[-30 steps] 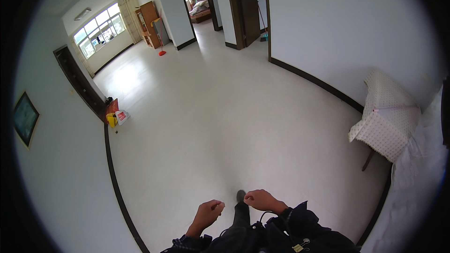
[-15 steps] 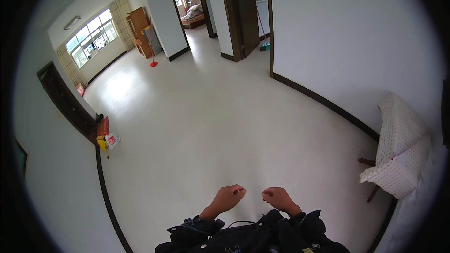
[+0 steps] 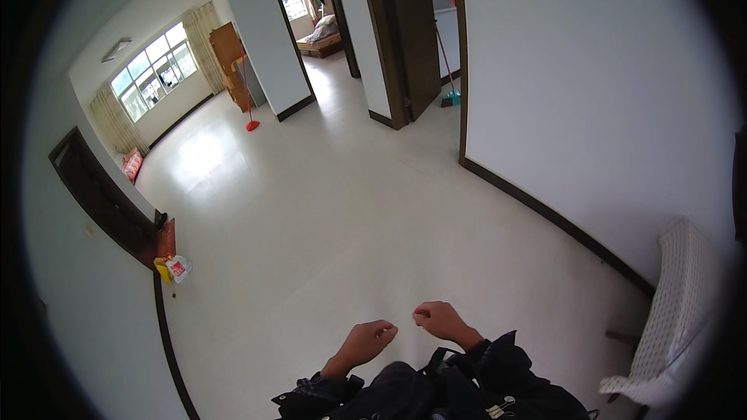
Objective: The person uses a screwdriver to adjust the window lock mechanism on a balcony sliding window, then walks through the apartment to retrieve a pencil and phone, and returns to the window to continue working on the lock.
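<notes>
My left hand [image 3: 366, 342] and my right hand [image 3: 440, 320] are both low in the head view, held out in front of my dark jacket [image 3: 436, 389]. Their fingers are curled in loosely, and I see nothing in either of them. The two hands are close together but apart, over the pale tiled floor [image 3: 327, 210]. They touch nothing.
A white wall [image 3: 591, 85] with a dark skirting runs along the right. A chair under a white patterned cover [image 3: 669, 319] stands at the lower right. A dark door [image 3: 101, 194] and bags [image 3: 175, 267] are at the left. Open doorways [image 3: 311, 15] and a red mop [image 3: 247, 101] lie ahead.
The view has swung to the left and moved forward: the chair slid to the lower right edge and the doorways came nearer. My hands moved slightly apart and stay curled.
</notes>
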`<state>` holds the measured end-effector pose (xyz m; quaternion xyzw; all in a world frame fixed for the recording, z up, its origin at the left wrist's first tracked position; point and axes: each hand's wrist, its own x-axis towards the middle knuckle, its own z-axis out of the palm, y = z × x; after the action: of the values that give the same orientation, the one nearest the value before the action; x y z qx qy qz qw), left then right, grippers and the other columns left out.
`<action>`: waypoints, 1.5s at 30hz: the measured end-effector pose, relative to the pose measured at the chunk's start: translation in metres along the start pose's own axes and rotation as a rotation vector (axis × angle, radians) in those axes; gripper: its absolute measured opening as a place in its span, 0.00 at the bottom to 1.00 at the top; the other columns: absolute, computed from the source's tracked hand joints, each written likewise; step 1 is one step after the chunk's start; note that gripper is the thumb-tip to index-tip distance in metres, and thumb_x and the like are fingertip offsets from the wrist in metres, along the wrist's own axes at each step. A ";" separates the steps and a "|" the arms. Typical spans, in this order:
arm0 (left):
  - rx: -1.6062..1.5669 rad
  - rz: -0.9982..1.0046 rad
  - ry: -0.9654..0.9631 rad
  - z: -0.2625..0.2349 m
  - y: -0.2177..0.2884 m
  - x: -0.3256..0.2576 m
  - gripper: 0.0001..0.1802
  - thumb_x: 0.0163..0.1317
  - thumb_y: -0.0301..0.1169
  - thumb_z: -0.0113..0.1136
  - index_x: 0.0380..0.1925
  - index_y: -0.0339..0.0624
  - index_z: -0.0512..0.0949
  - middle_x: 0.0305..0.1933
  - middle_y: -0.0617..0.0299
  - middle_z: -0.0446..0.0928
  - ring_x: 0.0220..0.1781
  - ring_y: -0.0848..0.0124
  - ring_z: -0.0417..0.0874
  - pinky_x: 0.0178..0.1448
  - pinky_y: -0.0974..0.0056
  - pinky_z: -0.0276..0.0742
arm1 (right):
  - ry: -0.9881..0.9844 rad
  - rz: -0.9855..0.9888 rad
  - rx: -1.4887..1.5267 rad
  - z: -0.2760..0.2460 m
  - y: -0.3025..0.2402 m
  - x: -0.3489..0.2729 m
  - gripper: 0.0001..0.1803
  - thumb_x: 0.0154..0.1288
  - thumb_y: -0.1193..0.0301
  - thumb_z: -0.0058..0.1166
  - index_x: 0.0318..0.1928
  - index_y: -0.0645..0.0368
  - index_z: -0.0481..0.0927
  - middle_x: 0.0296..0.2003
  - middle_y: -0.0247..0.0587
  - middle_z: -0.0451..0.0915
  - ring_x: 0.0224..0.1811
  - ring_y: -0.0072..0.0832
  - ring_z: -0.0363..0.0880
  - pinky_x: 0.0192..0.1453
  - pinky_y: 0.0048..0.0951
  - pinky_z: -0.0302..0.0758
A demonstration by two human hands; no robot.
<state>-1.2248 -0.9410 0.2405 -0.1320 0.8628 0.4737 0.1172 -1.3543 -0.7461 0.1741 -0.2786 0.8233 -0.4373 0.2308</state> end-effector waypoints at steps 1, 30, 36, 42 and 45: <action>-0.050 -0.027 0.005 -0.007 0.002 0.017 0.19 0.68 0.43 0.60 0.45 0.36 0.84 0.29 0.60 0.83 0.32 0.73 0.82 0.40 0.65 0.78 | -0.010 -0.027 0.010 -0.005 0.000 0.016 0.15 0.65 0.63 0.57 0.43 0.61 0.86 0.34 0.44 0.87 0.37 0.36 0.86 0.45 0.35 0.80; 0.128 0.125 -0.029 -0.225 0.095 0.676 0.18 0.70 0.42 0.57 0.44 0.37 0.84 0.31 0.54 0.84 0.33 0.65 0.84 0.43 0.61 0.79 | -0.066 0.072 0.095 -0.267 0.098 0.628 0.17 0.65 0.61 0.58 0.42 0.63 0.86 0.31 0.44 0.87 0.34 0.31 0.87 0.42 0.32 0.80; 0.022 -0.008 0.047 -0.275 0.128 0.755 0.19 0.70 0.41 0.58 0.45 0.35 0.84 0.29 0.58 0.83 0.31 0.71 0.82 0.40 0.65 0.78 | -0.004 -0.020 0.072 -0.329 0.085 0.747 0.15 0.65 0.62 0.58 0.42 0.61 0.86 0.31 0.43 0.87 0.35 0.32 0.87 0.43 0.33 0.80; -0.046 -0.087 -0.012 -0.304 0.138 0.841 0.18 0.70 0.40 0.59 0.45 0.35 0.84 0.30 0.61 0.83 0.32 0.75 0.81 0.39 0.66 0.77 | -0.092 0.015 0.063 -0.364 0.089 0.823 0.16 0.65 0.62 0.57 0.43 0.61 0.86 0.34 0.46 0.87 0.38 0.38 0.86 0.46 0.36 0.80; -0.037 -0.036 -0.037 -0.322 0.136 0.898 0.18 0.70 0.41 0.59 0.45 0.35 0.84 0.29 0.62 0.83 0.32 0.75 0.81 0.38 0.66 0.77 | -0.118 0.112 0.064 -0.384 0.103 0.872 0.17 0.64 0.60 0.56 0.43 0.60 0.86 0.37 0.49 0.87 0.42 0.45 0.86 0.50 0.40 0.80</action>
<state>-2.1376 -1.2485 0.2226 -0.1410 0.8491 0.4896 0.1393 -2.2641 -1.0472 0.1641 -0.2497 0.8083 -0.4326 0.3117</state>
